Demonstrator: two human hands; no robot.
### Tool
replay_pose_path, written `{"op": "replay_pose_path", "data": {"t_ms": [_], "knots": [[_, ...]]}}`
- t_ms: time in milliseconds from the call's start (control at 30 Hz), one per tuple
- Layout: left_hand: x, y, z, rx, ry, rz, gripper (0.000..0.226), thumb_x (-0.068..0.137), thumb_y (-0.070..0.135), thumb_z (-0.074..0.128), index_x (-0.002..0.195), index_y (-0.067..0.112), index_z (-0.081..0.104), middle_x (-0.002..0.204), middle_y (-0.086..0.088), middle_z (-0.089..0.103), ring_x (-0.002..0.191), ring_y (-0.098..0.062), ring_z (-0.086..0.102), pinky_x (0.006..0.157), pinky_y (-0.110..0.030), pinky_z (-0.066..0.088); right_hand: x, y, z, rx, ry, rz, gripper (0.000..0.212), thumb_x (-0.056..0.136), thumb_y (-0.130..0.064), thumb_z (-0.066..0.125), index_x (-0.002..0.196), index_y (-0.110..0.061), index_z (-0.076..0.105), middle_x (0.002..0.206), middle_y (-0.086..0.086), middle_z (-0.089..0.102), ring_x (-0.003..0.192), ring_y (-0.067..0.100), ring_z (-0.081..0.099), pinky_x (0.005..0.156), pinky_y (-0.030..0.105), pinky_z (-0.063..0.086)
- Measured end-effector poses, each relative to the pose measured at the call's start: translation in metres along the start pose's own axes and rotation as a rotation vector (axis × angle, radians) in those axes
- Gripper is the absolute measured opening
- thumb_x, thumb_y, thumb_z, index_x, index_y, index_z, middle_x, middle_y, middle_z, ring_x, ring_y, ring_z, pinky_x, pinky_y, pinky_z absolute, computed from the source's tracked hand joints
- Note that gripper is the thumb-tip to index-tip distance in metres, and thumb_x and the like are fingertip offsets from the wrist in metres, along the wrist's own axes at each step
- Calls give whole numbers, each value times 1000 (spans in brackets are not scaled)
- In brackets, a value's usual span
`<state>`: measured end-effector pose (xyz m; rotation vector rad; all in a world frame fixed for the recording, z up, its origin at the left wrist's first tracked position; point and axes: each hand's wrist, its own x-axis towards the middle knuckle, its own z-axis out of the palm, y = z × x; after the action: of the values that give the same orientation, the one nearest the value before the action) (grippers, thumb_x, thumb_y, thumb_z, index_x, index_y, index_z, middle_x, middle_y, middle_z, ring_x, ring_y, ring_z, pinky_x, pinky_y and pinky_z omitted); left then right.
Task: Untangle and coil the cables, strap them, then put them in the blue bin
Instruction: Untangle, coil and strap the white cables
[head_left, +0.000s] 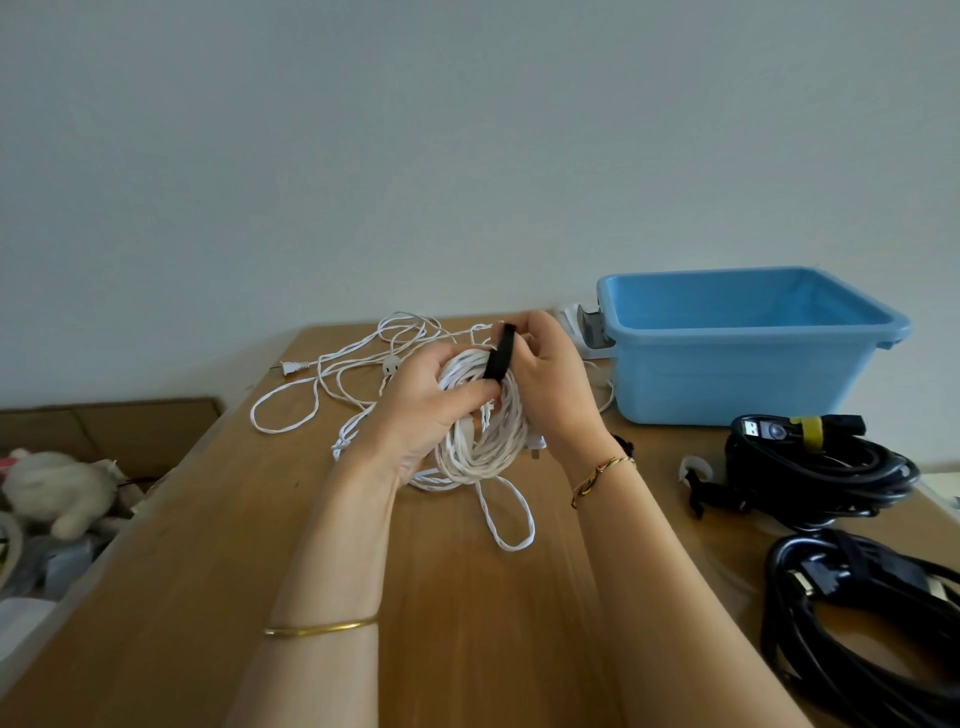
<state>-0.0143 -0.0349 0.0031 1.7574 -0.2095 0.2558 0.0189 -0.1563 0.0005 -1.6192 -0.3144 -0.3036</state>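
Note:
My left hand (423, 410) grips a coil of white cable (480, 441) held above the wooden table (218, 545). A black strap (500, 358) lies over the top of the coil, and my right hand (550, 384) pinches its upper end. A loop of the white cable (511, 519) hangs down onto the table. More loose white cable (332, 379) with a plug (291, 367) sprawls behind the coil. The blue bin (748, 348) stands at the back right, its inside looking empty.
A black cable bundle with a yellow strap (815, 462) lies right of my hands, and another black cable coil (872, 623) sits at the near right. Loose black straps (701, 493) lie between. A plush toy (57, 488) and clutter sit off the table's left edge.

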Motion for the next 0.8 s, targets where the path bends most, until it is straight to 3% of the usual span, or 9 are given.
{"op": "replay_pose_path", "data": {"t_ms": [67,167,267,367,467,600,733,800], "knots": [[0,1,1,-6,-9,5,21,83,4,69,93,21,64,74,10,68,65,-3,63,65,-21,48,1,1,1,-5,15,-13,15,95,-14,48,84,-5,54,68,2,51,61,9,45,55,21,39],[1,1,0,-29,34,-15,21,85,5,67,94,23,63,81,6,69,72,-6,64,68,-21,49,1,2,5,51,41,-17,30,98,-19,43,83,4,56,71,7,53,67,15,48,63,32,41],[3,-2,-4,-28,78,-40,20,85,5,67,96,21,63,88,1,68,79,-12,64,71,-24,48,-5,-5,1,230,9,1,38,101,-26,38,85,-5,66,77,0,66,70,7,60,65,20,49],[4,-5,-6,-21,98,-58,19,85,5,67,91,22,62,86,1,68,78,-14,63,76,-30,48,-6,-6,-2,248,-48,-9,28,94,-22,54,84,1,67,77,7,65,70,11,59,66,24,48],[5,-7,-5,48,95,-41,20,86,8,66,92,26,60,86,2,67,78,-13,63,76,-32,48,-3,-3,0,114,-6,-86,10,83,-16,69,74,-12,68,73,-1,66,71,11,60,70,31,50],[6,-6,-5,202,54,56,21,87,13,65,92,32,58,84,13,65,81,-7,63,78,-29,47,-3,-2,1,83,66,-135,17,81,-13,71,67,-20,65,65,-13,60,68,6,58,66,25,48],[5,-5,1,310,21,136,26,87,9,62,103,30,57,99,11,65,99,-5,59,83,-24,44,-2,0,0,109,127,-99,14,80,-10,71,68,-16,68,70,1,66,71,20,63,70,37,52],[5,-6,5,334,18,166,31,87,8,61,107,31,57,101,11,64,98,-5,59,85,-27,45,-1,-1,0,142,144,-39,16,80,-9,71,66,-17,68,67,3,67,67,18,63,69,37,53]]}}
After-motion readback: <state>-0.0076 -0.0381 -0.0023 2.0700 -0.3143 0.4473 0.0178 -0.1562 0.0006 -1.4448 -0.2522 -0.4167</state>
